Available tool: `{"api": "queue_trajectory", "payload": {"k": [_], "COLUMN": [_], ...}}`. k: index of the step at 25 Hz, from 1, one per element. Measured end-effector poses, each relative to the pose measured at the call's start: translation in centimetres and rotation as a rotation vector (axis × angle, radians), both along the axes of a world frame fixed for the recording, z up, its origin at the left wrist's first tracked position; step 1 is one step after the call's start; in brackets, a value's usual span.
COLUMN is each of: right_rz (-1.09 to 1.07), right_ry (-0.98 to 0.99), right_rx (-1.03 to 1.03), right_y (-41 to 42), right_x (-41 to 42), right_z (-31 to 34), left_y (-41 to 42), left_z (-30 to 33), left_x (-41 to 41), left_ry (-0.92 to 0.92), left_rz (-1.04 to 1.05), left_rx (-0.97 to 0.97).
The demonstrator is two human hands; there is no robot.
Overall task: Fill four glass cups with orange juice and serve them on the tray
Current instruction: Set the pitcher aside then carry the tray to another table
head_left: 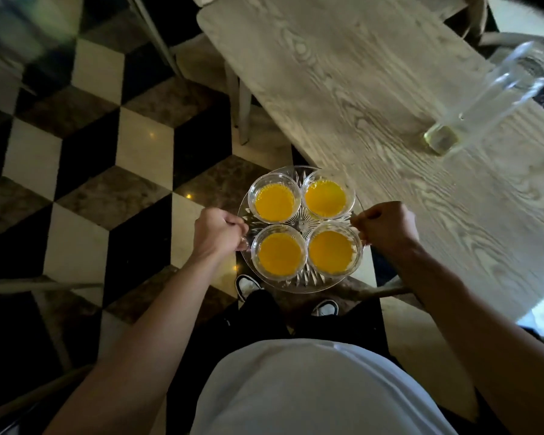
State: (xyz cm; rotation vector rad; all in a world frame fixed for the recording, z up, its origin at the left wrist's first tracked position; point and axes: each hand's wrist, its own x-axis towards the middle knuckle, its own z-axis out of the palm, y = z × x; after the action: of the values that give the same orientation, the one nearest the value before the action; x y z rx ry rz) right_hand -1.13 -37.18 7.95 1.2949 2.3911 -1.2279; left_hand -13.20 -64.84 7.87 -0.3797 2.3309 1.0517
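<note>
A round cut-glass tray (pixel 299 285) hangs in the air over the floor, just off the table's left edge. On it stand several glass cups of orange juice: far left (pixel 274 200), far right (pixel 325 197), near left (pixel 278 252), near right (pixel 332 252). My left hand (pixel 217 230) is closed on the tray's left rim. My right hand (pixel 387 226) is closed on its right rim. The tray looks level.
A pale wooden table (pixel 374 89) runs along the right. A nearly empty clear glass pitcher (pixel 490 95) stands on it. Chair legs (pixel 242 108) stand at the table's far left side. The floor is a black, white and brown cube pattern. My shoes show under the tray.
</note>
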Motion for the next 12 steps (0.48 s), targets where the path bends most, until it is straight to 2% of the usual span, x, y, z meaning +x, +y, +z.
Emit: {"api": "queue_trajectory", "payload": {"k": [12], "right_rz": [0.204], "right_ry": [-0.027], "right_rx": [0.054], "right_y": [-11.4], "right_x": [-15.1], "right_z": [-0.2], "left_y": [-13.2], "left_z": [-0.8], "left_x": [-10.4], "left_ry": [0.028], "left_rz": [0.151], "left_rx": [0.029]}}
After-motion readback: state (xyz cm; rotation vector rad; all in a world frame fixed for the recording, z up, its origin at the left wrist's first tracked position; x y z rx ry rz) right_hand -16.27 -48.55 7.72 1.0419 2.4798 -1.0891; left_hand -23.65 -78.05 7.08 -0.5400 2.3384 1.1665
